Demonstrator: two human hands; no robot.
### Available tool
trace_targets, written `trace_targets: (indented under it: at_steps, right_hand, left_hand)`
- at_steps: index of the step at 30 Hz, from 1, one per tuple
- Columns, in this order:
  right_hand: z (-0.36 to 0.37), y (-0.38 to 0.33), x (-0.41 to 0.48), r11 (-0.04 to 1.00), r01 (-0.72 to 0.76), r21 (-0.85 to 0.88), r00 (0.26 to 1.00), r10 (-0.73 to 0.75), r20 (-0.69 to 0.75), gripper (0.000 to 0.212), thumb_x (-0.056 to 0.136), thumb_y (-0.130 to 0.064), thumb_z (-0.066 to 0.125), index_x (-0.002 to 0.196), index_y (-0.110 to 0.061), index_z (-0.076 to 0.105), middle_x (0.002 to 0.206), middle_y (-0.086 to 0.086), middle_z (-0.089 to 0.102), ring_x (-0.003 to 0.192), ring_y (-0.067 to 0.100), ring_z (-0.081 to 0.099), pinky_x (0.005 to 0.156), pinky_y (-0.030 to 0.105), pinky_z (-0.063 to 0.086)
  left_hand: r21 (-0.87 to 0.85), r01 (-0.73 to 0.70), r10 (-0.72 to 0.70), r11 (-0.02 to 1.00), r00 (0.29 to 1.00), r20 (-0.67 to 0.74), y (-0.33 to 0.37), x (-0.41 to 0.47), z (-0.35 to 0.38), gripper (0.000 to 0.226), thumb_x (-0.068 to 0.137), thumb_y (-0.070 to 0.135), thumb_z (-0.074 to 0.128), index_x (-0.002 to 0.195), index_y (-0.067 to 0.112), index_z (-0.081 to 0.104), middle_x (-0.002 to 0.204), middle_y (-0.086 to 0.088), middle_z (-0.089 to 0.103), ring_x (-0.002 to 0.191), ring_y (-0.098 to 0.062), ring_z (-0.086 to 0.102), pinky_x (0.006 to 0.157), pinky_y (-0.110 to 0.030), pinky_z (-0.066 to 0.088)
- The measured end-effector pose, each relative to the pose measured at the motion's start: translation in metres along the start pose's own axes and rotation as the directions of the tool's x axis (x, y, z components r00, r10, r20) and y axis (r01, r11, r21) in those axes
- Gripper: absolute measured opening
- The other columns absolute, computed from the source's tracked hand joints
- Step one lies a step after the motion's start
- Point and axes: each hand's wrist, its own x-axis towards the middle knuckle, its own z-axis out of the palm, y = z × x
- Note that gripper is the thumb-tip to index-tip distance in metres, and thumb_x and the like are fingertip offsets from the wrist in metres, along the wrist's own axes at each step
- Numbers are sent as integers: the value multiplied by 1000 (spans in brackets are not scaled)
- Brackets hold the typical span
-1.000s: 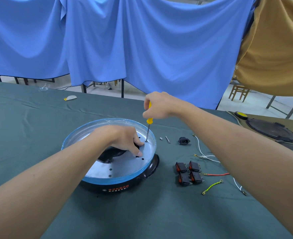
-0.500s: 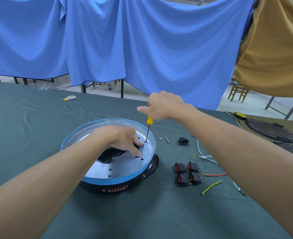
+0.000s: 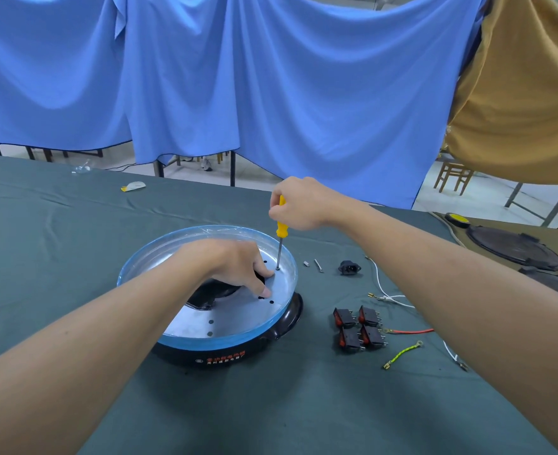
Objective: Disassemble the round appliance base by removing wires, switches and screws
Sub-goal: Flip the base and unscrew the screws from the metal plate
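Note:
The round appliance base [image 3: 225,354] sits on the green cloth, black below with a silver plate and a blue-filmed rim. My left hand [image 3: 235,261] rests inside it, fingers curled over the edge of the black centre opening, fingertips pressing the plate. My right hand [image 3: 300,205] grips the yellow handle of a screwdriver [image 3: 280,229], held upright with its tip in a screw hole near the plate's right rim. Several black switches with red rockers [image 3: 358,328] lie to the right of the base.
Loose parts lie right of the base: two small screws [image 3: 313,265], a black power socket [image 3: 349,267], white wires [image 3: 385,295], a red wire [image 3: 408,331], a yellow-green wire [image 3: 402,354]. Dark round covers [image 3: 513,246] rest at the far right. Blue drapes hang behind.
My right hand has turned on the screwdriver handle, its fingers shifting round it, while the tip stays in the same hole. The left hand has kept its place.

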Motion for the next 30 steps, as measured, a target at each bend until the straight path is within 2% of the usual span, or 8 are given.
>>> trace_targets:
  at_steps: [2, 6, 11, 14, 16, 22, 27, 30]
  right_hand:
    - [1, 0, -1, 1000, -23, 6, 1000, 23, 3, 33, 87, -21, 49, 99, 6, 64, 73, 10, 52, 67, 21, 40, 57, 31, 32]
    - [3, 4, -2, 992, -116, -56, 991, 112, -68, 36, 90, -32, 48, 62, -12, 39, 61, 3, 37, 62, 25, 36, 51, 30, 25]
    - [0, 4, -2, 995, -91, 41, 996, 92, -13, 35, 84, -19, 53, 104, 8, 62, 74, 9, 45, 70, 21, 36, 59, 30, 29]
    - [0, 5, 0, 992, -121, 26, 993, 121, -14, 28, 85, -26, 53, 79, 0, 58, 66, 6, 45, 68, 25, 40, 56, 29, 31]
    - [2, 5, -1, 990, -142, 21, 989, 143, -38, 36, 87, -31, 53, 61, -10, 40, 59, 4, 36, 63, 26, 36, 51, 30, 27]
    - [0, 5, -3, 987, -122, 103, 992, 125, -23, 34, 81, -21, 57, 102, 4, 64, 71, 7, 52, 67, 22, 40, 55, 29, 32]
    - [3, 6, 0, 983, -150, 101, 986, 156, -53, 33, 86, -31, 56, 63, -11, 42, 57, 3, 38, 59, 24, 35, 52, 29, 28]
    - [4, 6, -1, 984, -129, 122, 987, 139, -80, 19, 84, -24, 57, 76, -8, 59, 60, 2, 50, 62, 23, 44, 49, 27, 31]
  left_hand:
    - [1, 2, -2, 1000, 1000, -1, 0, 0, 0, 49, 88, 50, 66, 135, 38, 58, 139, 7, 56, 122, -20, 52, 106, -32, 38]
    - [-2, 1, -1, 1000, 1000, -3, 0, -1, 0, 51, 88, 51, 66, 136, 38, 57, 140, 10, 54, 122, -19, 52, 106, -33, 37]
    - [-2, -4, 4, 1000, 1000, -7, -1, -1, 0, 49, 87, 51, 66, 134, 38, 59, 141, 7, 55, 122, -19, 52, 107, -35, 38]
    - [-1, -8, 8, 1000, 1000, -4, -1, -1, 0, 49, 88, 50, 66, 135, 38, 58, 141, 8, 54, 121, -19, 52, 104, -32, 38]
    - [-4, -8, 8, 1000, 1000, -10, -1, -1, 0, 49, 88, 50, 66, 134, 38, 59, 139, 8, 56, 120, -19, 53, 100, -31, 38]
    - [-14, -14, 13, 1000, 1000, -20, -2, -1, 2, 47, 88, 50, 66, 132, 38, 61, 134, 9, 59, 114, -18, 55, 95, -28, 39]
    - [-27, -21, 20, 999, 999, -25, -3, 0, 2, 42, 87, 49, 67, 128, 37, 65, 131, 9, 60, 124, -18, 53, 103, -32, 38]
    - [-25, -33, 32, 999, 999, -20, -3, 0, 2, 40, 87, 49, 67, 125, 36, 66, 132, 7, 61, 125, -18, 53, 104, -33, 39]
